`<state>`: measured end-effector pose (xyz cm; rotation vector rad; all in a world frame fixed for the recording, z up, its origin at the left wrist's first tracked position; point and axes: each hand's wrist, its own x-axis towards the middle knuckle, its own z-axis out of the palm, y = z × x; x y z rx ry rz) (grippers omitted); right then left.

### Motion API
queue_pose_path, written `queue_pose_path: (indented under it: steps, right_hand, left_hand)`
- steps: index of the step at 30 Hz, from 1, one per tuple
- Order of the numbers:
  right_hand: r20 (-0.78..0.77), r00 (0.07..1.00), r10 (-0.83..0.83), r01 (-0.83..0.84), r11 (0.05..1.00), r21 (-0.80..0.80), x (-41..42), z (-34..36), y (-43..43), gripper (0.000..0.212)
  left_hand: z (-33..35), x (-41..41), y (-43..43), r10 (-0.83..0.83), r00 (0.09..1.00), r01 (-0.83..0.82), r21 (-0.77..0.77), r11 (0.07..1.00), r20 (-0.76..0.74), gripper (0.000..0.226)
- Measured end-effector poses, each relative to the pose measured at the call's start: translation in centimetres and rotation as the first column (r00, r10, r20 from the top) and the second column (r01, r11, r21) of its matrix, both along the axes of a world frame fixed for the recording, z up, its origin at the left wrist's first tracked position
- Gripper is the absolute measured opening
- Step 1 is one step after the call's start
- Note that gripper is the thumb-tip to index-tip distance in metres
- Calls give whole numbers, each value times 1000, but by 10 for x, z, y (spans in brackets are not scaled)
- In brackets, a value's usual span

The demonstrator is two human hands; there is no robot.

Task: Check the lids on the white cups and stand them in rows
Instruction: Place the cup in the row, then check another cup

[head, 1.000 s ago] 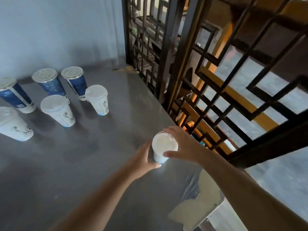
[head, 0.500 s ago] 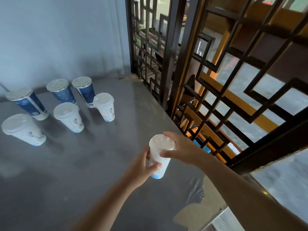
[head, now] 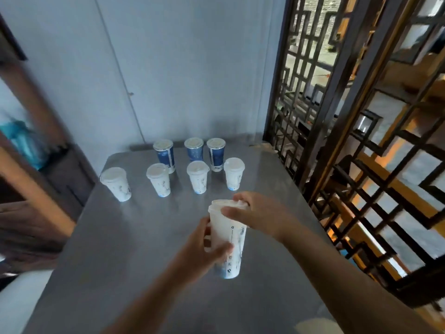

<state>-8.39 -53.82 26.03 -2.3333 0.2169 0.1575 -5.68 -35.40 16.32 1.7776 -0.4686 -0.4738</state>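
From the head camera, looking down over the grey tabletop (head: 115,249), a tall white cup (head: 228,239) is held up in both hands above the near middle of the surface, clear of it. It tapers toward a bluish base, carries small dark print and a faint grey pattern down its side, and wears a white lid (head: 225,204) across the top. The left hand (head: 204,249) is wrapped around the lower half of the cup, thumb across the front. The right hand (head: 257,215) is closed over the rim, thumb and fingers pinching the lid's edge. Farther back stand seven more lidded cups. Four are white, in a loose row: one at the far left (head: 116,184), set a bit apart from the others, then a second (head: 159,180), a third (head: 198,177) and a fourth (head: 234,174). Behind them, close to the pale wall (head: 168,68), three blue cups stand side by side: left (head: 165,155), middle (head: 194,149), right (head: 216,154). That makes five white cups and three blue. A dark wooden lattice screen (head: 349,116) runs along the tabletop's right edge.
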Motion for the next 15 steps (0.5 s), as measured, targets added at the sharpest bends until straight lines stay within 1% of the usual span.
queue_pose_path:
  steps: [2,3,8,12,15]
  right_hand:
    - [41,999,20,-22,998,61,2,4,23,46]
    - [45,999,25,-30,994,106,4,6,34,47]
    - [33,999,41,-48,968,248,17,13,85,65]
    - [30,999,21,-28,963,266,22,14,127,81]
    - [32,999,-15,6,963,271,28,9,157,82]
  left_hand:
    - [7,-1,24,50,999,-50,-27,998,-5,65]
    - [9,-1,35,71,997,-71,-38,997,-6,65]
    - [18,4,90,115,993,-114,-60,992,7,57]
    - [22,10,132,88,993,-95,-99,990,-74,56]
    - [19,15,162,73,992,-84,-108,991,-105,57]
